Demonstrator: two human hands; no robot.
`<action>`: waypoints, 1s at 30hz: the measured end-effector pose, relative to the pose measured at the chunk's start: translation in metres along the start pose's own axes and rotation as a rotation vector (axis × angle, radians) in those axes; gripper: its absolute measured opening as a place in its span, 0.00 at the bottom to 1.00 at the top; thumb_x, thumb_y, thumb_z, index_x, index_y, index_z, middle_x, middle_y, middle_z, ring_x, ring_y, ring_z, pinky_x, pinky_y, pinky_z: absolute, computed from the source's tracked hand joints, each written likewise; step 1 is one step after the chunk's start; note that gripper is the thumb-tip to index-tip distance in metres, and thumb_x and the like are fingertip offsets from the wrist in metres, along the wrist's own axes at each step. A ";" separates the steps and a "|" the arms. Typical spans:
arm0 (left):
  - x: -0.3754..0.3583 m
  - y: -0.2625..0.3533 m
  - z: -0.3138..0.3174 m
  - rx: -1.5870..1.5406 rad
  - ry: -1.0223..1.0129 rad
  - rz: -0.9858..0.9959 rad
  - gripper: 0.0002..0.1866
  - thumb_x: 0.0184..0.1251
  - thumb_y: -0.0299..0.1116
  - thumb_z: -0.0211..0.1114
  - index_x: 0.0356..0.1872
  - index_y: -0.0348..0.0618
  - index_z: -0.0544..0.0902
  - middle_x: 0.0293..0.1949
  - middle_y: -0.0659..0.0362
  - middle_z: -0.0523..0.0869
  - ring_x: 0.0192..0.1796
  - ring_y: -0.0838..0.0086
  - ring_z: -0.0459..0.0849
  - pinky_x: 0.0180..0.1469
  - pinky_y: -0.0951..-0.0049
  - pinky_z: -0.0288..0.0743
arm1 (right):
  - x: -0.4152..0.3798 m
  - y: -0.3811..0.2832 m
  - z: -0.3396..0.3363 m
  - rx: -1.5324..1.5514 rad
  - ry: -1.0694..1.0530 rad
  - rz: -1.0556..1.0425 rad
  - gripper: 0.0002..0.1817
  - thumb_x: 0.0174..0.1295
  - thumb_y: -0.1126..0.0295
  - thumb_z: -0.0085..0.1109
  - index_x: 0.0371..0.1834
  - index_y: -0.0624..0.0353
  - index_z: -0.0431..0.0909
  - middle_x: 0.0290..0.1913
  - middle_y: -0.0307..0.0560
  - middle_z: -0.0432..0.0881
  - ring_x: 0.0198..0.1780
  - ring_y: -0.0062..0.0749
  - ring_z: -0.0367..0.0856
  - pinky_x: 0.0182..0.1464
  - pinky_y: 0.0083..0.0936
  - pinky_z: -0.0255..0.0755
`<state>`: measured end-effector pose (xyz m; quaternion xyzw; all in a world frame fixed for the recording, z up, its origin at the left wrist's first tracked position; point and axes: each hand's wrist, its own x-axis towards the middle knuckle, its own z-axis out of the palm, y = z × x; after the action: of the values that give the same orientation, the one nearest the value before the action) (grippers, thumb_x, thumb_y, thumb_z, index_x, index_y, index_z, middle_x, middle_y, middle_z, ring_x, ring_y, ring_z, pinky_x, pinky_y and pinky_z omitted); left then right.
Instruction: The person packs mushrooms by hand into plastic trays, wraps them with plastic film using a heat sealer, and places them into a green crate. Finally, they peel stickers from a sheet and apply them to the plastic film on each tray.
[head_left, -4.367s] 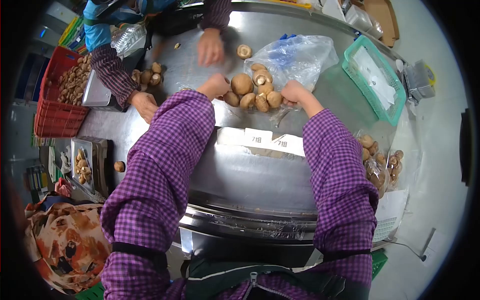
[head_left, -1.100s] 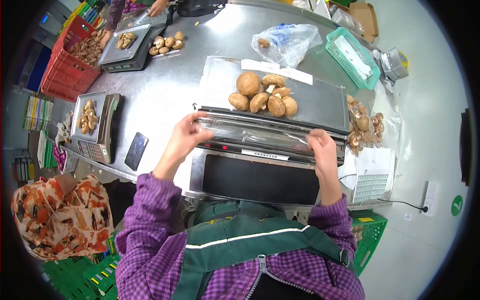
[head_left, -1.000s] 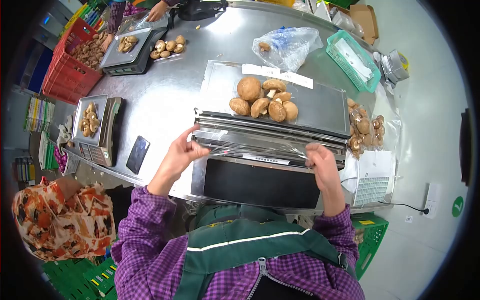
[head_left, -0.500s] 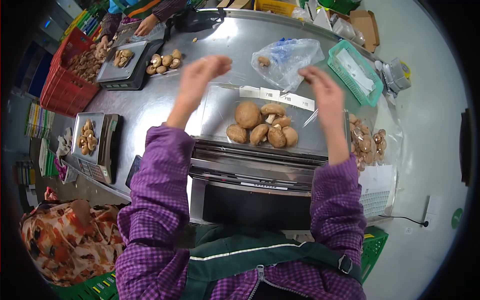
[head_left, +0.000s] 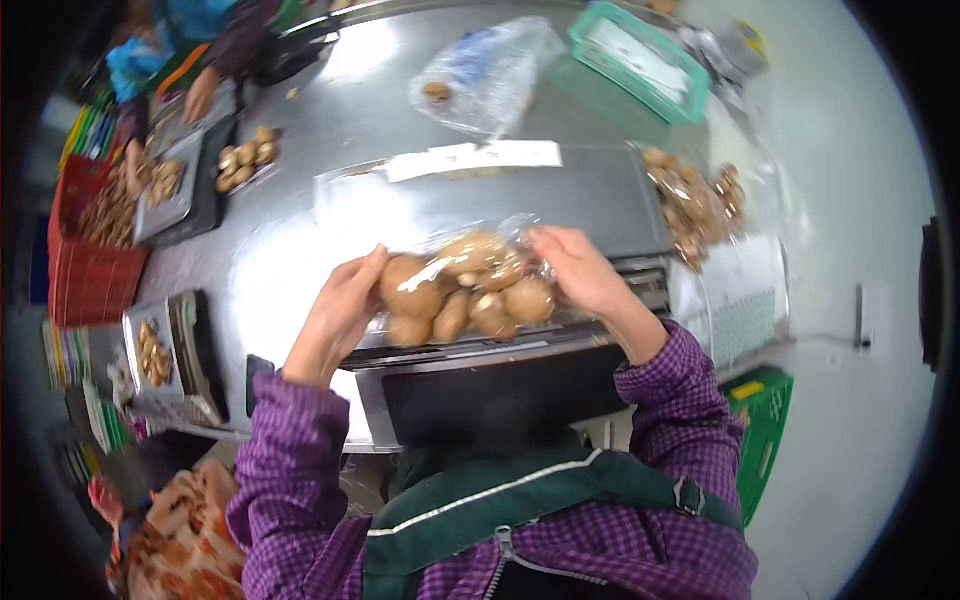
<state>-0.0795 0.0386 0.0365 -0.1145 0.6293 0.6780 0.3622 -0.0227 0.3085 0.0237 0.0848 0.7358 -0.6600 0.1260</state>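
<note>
Several brown shiitake mushrooms (head_left: pixel 490 310) sit under shiny clear plastic film (head_left: pixel 515 230), bunched at the front of the metal worktop. My left hand (head_left: pixel 338 308) is closed at the left end of this wrapped bunch, thumb against the film beside a large cap. At the right end, my right hand (head_left: pixel 580 272) pinches a gathered bit of film. Whether a tray lies beneath the mushrooms is hidden. Just beyond them a row of white paper labels (head_left: pixel 475 158) lies on the metal plate.
Behind lies a crumpled clear bag (head_left: pixel 485 75) near a green basket (head_left: pixel 640 62). Bagged mushrooms (head_left: pixel 695 205) are on the right. Scales (head_left: pixel 165 350) with mushrooms and a red crate (head_left: pixel 95 285) stand left. A co-worker's hand (head_left: pixel 200 95) is at the far left.
My hands have come down from above the plate to both ends of the mushrooms. These now have film over them and are held. The whole view has shifted.
</note>
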 end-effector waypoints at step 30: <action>-0.152 -0.274 -0.013 0.312 0.293 -0.189 0.17 0.68 0.39 0.59 0.27 0.36 0.84 0.17 0.69 0.73 0.19 0.88 0.66 0.19 0.82 0.58 | -0.252 0.196 0.022 -0.420 0.325 0.209 0.10 0.62 0.70 0.54 0.39 0.66 0.79 0.27 0.44 0.81 0.31 0.25 0.78 0.35 0.25 0.72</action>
<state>0.1985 -0.0409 -0.0837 -0.2127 0.7587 0.5118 0.3423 0.2764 0.3192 -0.0897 0.2370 0.8543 -0.4541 0.0885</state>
